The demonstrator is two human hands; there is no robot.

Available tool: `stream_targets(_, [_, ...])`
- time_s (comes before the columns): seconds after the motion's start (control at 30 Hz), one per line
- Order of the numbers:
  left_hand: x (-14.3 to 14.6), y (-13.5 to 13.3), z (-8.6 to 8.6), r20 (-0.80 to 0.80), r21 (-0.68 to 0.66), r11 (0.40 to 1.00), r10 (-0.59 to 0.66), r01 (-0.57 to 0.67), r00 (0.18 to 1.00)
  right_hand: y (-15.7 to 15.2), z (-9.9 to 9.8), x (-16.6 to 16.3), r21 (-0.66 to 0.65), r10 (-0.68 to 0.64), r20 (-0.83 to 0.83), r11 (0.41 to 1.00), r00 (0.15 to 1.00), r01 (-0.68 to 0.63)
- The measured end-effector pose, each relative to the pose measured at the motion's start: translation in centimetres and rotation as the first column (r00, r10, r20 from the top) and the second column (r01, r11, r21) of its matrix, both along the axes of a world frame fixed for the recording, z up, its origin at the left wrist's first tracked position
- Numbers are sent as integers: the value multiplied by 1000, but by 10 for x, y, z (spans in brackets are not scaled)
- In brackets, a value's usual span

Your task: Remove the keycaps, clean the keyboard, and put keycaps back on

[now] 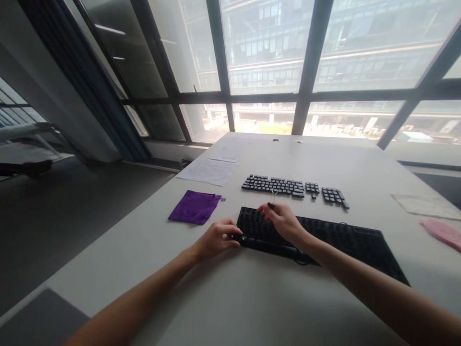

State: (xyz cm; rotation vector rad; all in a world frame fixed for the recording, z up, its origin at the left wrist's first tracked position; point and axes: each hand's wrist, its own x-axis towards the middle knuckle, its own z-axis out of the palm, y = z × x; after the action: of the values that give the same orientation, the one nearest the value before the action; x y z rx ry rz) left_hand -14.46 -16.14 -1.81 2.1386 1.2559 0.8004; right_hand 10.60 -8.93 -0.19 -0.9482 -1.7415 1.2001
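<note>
A black keyboard base (345, 240) without its keycaps lies across the white table in front of me. My left hand (218, 238) grips its front left corner, thumb and fingers closed on the edge. Over the left part of the base, my right hand (283, 221) pinches a wire keycap puller (271, 205) by its dark handle, with the thin wire loops pointing up and away from me. My fingers and wrist hide some of the base below. Beyond it, loose black keycaps (277, 185) are laid out in keyboard order, with a number-pad block (334, 196) at the right.
A purple cloth pouch (194, 206) lies left of the keyboard. Paper sheets (209, 170) rest on the table's far left. At the right are a clear plastic bag (427, 205) and a pink item (441, 233). Tall windows (266, 48) stand behind the table.
</note>
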Motion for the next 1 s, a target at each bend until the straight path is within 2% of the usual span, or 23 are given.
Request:
stream_targets(0.1, [2,-5,-1,5,35,999,-27,27,1000,-2,-16,-11,-47,-34,-40,998,999,33])
stream_targets(0.2, [5,-7,0,2,78,997,-20,20,1000,-8,-24,-13,-31,-69,-57,997,996,67])
stream_targets(0.43, [8,-5,-5,76,56,998,26,-30,997,-10,-28,-9,-3,-60,-50,998,997,60])
stream_targets(0.6, [8,-5,-10,58,146,989,6,-14,998,-9,-29,-9,-18,-77,-90,997,993,76])
stream_targets(0.67, [6,-5,-9,70,123,992,12,-20,998,-11,-28,-9,-25,-77,-98,997,992,75])
stream_targets(0.73, [3,-2,-4,146,44,997,50,-58,988,-12,-27,-9,-37,-74,-102,997,992,70])
stream_targets(0.87, [-9,22,9,276,-61,988,154,-143,949,-12,-27,-9,-53,-71,-98,996,993,66])
stream_targets(0.93, [-13,46,13,244,-52,975,224,-218,944,-12,-27,-9,-53,-74,-97,996,992,69])
stream_targets(1.0, [-12,77,13,156,-46,939,344,-341,926,-11,-28,-10,-46,-78,-102,996,992,74])
